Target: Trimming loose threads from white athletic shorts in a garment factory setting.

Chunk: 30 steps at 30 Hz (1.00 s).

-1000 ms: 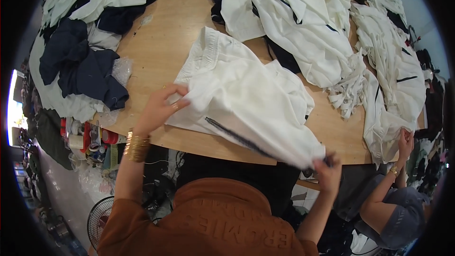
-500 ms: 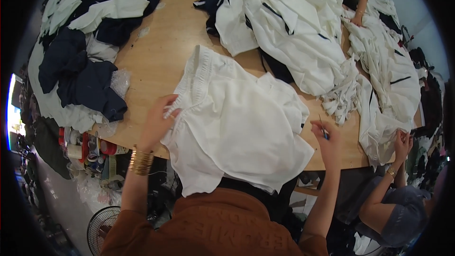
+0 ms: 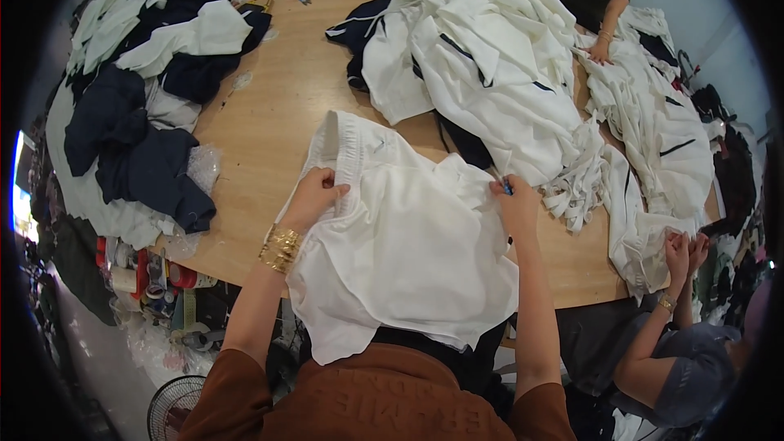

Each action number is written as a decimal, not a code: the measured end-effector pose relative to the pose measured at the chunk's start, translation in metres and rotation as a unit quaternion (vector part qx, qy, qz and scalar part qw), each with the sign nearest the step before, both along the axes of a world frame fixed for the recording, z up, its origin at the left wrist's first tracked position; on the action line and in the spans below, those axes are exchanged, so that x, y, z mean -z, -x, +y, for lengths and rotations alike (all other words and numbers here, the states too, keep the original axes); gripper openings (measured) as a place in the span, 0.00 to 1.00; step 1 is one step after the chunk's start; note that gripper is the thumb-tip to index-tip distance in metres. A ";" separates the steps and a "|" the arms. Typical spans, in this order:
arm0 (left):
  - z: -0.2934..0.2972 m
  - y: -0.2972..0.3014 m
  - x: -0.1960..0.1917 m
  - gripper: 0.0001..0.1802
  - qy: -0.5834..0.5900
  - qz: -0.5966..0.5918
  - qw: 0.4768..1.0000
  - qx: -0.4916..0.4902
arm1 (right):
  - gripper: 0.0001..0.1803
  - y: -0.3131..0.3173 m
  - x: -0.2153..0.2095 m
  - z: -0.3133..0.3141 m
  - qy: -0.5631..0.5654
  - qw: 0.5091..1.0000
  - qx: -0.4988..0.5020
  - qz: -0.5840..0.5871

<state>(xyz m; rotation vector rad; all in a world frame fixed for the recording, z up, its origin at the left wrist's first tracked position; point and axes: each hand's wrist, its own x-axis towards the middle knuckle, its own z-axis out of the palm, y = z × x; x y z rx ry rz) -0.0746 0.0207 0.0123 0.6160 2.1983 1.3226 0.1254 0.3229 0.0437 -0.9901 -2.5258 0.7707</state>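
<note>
A pair of white shorts with a gathered elastic waistband lies over the table's near edge and hangs toward me. My left hand pinches the shorts at the waistband, thumb and fingers pressed together on the cloth. At the right edge of the shorts, my right hand is closed around small blue-handled thread snips. Its fingertips are beside the cloth there; whether they also grip it I cannot tell. The snips' blades are mostly hidden.
A large heap of white garments lies beyond the shorts. Navy and white clothes are piled at the left. At the right a co-worker's hands handle white cloth. Other people's hands rest at the far edge. A fan stands at lower left.
My left hand has shifted right onto the waistband. My right hand, with the snips, has moved left and away from me to the shorts' edge. Another person's hands have come into view at the far edge.
</note>
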 end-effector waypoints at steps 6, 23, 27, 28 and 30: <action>-0.032 -0.018 -0.052 0.22 -0.369 -0.226 0.897 -0.091 | 0.08 -0.057 -0.037 0.002 0.328 0.899 0.099 0.272; -0.143 -0.046 -0.037 0.12 0.064 -0.026 0.997 -0.028 | 0.09 -0.188 -0.019 -0.019 0.054 0.991 0.110 -0.055; -0.136 -0.043 -0.034 0.14 0.020 -0.023 0.999 -0.039 | 0.09 -0.178 -0.020 -0.023 0.059 0.995 0.077 0.011; -0.134 -0.045 -0.038 0.14 0.038 -0.012 0.998 -0.042 | 0.09 -0.175 -0.022 -0.025 0.063 0.995 0.070 0.004; -0.136 -0.044 -0.036 0.15 0.050 -0.009 0.998 -0.043 | 0.09 -0.166 -0.031 -0.030 0.067 0.995 0.077 -0.017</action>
